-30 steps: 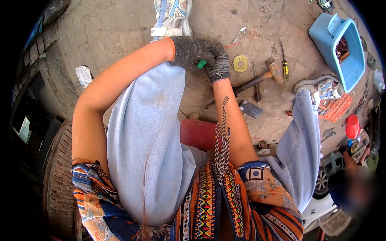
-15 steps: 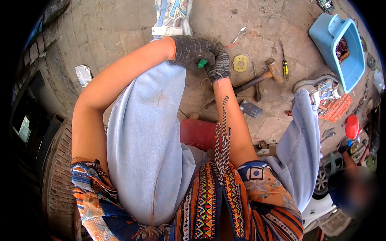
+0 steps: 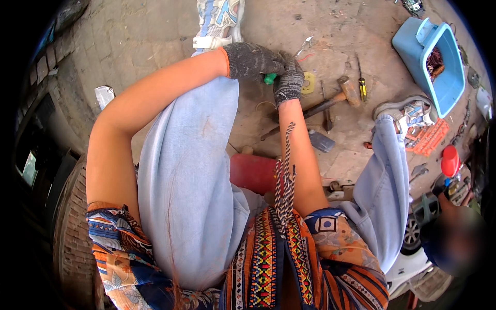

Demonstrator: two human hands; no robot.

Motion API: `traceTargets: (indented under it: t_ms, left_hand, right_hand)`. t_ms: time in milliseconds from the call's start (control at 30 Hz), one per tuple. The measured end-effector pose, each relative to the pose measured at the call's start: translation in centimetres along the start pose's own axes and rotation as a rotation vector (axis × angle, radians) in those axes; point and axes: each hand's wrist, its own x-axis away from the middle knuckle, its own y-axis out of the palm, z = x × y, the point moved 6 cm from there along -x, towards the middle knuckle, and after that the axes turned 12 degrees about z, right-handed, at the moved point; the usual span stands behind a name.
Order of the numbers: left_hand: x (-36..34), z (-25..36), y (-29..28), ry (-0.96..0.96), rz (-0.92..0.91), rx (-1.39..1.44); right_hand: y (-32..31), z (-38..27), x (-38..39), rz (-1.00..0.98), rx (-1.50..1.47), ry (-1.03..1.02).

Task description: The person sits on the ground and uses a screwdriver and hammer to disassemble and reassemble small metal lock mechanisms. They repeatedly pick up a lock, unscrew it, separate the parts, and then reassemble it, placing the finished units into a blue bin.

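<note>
My left hand, in a dark grey knit glove with an orange cuff, is closed beyond my left knee. Against it presses my right hand, gloved alike and also closed. A rounded green end of some object pokes out between the two gloves, close to the right palm. The rest of that object is hidden by the fingers, so its kind does not show. Just right of my right hand, a flat yellowish plate with holes lies on the ground, partly covered by the glove.
A wooden-handled hammer lies right of my hands, near a yellow-and-black screwdriver. Beyond my right shoe stands a blue bin with coiled wire inside. A red object sits between my legs. Another person is at the lower right.
Both hands have shifted slightly right, still together, and the green end moved with them. My right glove now covers part of the yellowish plate.
</note>
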Motion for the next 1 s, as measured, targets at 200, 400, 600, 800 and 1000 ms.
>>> traceTargets:
  t_ms: [200,400,600,800,1000]
  left_hand:
    - [0.3,-1.2,-0.2,-0.054,0.104,0.048]
    - [-0.3,-1.4,0.7,-0.008,0.071,0.010]
    - [-1.1,-2.0,1.9,0.146,0.127,0.087]
    - [-1.9,-2.0,2.5,-0.002,0.022,0.193]
    - [-2.9,-2.6,2.7,0.003,0.048,0.205]
  right_hand:
    - [-10.5,-4.8,5.9,0.785,0.731,-0.634]
    - [-16.8,-5.5,3.0,0.809,1.022,-0.498]
    - [-20.3,-4.3,-0.9,0.566,0.618,-0.193]
    - [-14.0,-7.5,3.0,0.224,-0.101,-0.006]
    - [-13.5,-8.5,8.0,0.417,0.359,-0.409]
